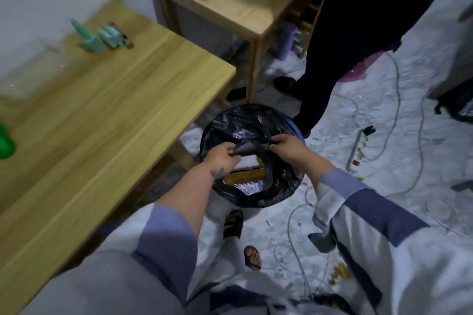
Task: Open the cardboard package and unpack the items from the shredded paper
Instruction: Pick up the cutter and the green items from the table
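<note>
both hands, left hand (pixel 223 156) and right hand (pixel 288 146), pinch black bin liner (pixel 245 123).

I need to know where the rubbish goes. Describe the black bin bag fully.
The black bin bag is glossy, crinkled thin plastic lining a round blue-rimmed bin on the floor beside the wooden table. Its mouth is open; cardboard and something white show inside. The left hand and right hand each pinch its edge over the opening.

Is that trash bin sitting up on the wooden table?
No, the bin with its black bag stands on the floor beside the table, with both hands gripping the bag.
</note>
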The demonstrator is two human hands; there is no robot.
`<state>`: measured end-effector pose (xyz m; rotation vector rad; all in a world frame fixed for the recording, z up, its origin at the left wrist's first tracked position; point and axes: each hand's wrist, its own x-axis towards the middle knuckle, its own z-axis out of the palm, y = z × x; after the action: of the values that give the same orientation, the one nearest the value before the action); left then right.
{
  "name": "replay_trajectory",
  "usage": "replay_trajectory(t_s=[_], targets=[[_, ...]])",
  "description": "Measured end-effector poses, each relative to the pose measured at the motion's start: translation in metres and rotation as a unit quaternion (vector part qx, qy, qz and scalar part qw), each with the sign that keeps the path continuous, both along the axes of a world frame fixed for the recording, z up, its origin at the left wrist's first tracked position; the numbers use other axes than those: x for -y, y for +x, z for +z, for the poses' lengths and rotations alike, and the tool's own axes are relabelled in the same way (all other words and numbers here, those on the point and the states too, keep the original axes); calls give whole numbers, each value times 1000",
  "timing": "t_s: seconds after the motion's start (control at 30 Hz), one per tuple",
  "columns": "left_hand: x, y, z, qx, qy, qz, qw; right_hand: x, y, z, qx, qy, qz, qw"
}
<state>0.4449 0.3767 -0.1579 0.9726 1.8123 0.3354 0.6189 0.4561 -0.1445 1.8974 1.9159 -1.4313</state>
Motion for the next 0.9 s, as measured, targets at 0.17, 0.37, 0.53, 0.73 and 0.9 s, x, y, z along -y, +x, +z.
replay_trajectory(t_s=[0.17, 0.37, 0.53, 0.73, 0.9], targets=[[22, -18, 57, -28, 50, 7, 998, 14, -33, 57, -27, 54, 63, 996], [51, -71, 112, -59, 105, 100, 988, 23, -95, 116, -74, 89, 140, 983], [74, -129, 133, -84, 115, 174, 974, 27, -164, 138, -89, 94, 180, 975], [83, -211, 135, -154, 121, 235, 952, 21, -254, 141, -98, 90, 231, 964], [75, -289, 121, -208, 118, 269, 933, -2, -328, 133, -103, 122, 233, 959]])
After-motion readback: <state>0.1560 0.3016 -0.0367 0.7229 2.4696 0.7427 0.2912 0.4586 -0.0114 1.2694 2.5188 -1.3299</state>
